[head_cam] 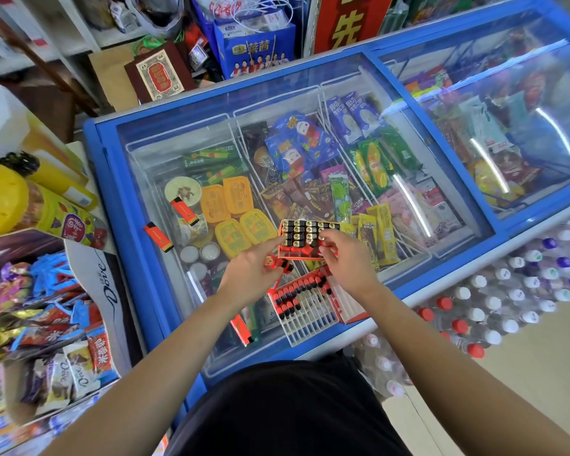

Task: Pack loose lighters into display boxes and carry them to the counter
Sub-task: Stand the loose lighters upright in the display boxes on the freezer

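The left hand [252, 269] holds a small bunch of red lighters [277, 263] in its curled lower fingers while its straight forefinger touches the far left corner of the far display box [298, 256]. The right hand [348, 261] bends its fingertips down over that box's near right part; whether it pinches a lighter or the box edge I cannot tell. This box stands on the glass lid of the chest freezer [112, 192] and looks nearly full, with only its near row showing gaps. Just nearer lies the near display box [310, 324], with lighters in its far rows only and most slots bare, so packing seems roughly half done and carrying has not begun. Three loose lighters wait on the glass: two to the left [158, 236] [185, 210] and one near the front edge [241, 329]. Sweets [46, 291] crowd the left, and bottled water [507, 291] is stacked at the right, beside the way round.
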`<move>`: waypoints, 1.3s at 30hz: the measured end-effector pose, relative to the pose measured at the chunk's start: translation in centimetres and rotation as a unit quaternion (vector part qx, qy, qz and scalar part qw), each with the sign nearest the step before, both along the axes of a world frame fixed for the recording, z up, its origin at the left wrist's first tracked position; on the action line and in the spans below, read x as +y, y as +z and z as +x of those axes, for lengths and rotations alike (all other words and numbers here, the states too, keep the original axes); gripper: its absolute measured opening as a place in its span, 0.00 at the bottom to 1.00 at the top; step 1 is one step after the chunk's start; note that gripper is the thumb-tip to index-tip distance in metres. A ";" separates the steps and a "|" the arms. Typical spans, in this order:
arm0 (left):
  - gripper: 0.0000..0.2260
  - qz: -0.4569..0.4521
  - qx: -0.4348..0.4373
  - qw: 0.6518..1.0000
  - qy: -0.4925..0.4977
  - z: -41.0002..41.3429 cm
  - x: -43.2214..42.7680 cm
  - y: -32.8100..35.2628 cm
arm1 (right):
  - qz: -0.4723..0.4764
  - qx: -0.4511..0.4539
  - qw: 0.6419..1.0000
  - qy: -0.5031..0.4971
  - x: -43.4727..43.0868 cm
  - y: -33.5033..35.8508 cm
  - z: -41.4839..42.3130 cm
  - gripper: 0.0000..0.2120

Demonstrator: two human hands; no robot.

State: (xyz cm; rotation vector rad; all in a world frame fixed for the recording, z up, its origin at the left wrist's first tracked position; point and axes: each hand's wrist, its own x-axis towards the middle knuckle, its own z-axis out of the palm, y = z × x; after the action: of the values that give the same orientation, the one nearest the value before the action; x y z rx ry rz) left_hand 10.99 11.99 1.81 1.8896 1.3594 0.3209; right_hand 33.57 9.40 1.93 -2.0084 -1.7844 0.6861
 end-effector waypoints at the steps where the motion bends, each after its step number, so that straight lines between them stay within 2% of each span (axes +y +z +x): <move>1: 0.29 0.001 0.024 1.000 -0.019 0.2 0.3 -0.2 | 0.008 0.004 1.000 -0.012 -0.1 0.0 0.4 0.14; 4: 0.28 0.007 0.063 0.997 -0.031 0.6 1.0 -0.7 | 0.015 -0.011 0.999 -0.047 -0.4 -0.1 2.0 0.15; 7: 0.27 0.015 0.073 0.997 -0.025 0.8 1.2 -1.2 | -0.032 -0.019 0.996 -0.078 -0.5 -0.6 3.5 0.17; 11: 0.26 0.019 0.074 0.997 -0.020 0.9 0.9 -1.8 | -0.072 -0.024 0.993 -0.095 -0.6 -0.7 4.0 0.12; 16: 0.27 0.006 0.075 0.997 -0.012 0.6 0.5 -2.1 | -0.033 -0.044 0.995 -0.078 -0.2 -0.7 3.7 0.07; 22: 0.27 -0.005 0.075 0.997 -0.007 0.7 0.4 -2.3 | 0.007 -0.039 0.994 -0.098 -0.1 -0.9 2.6 0.13; 32: 0.28 -0.009 0.064 0.998 0.002 0.5 0.4 -2.6 | 0.054 -0.070 0.995 -0.040 -0.1 -1.5 2.4 0.19; 37: 0.29 -0.007 0.053 0.999 0.001 0.4 0.2 -2.8 | 0.038 -0.044 0.998 0.017 -0.5 -1.6 2.4 0.12; 39: 0.29 -0.009 0.053 0.999 0.000 0.3 0.2 -3.1 | 0.019 -0.042 0.998 0.041 -0.6 -1.7 2.1 0.12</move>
State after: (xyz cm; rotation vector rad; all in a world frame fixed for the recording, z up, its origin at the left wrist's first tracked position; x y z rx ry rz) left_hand 11.28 12.22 -1.27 1.9148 1.4277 0.2119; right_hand 35.66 8.78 0.19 -1.9753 -1.9238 0.5951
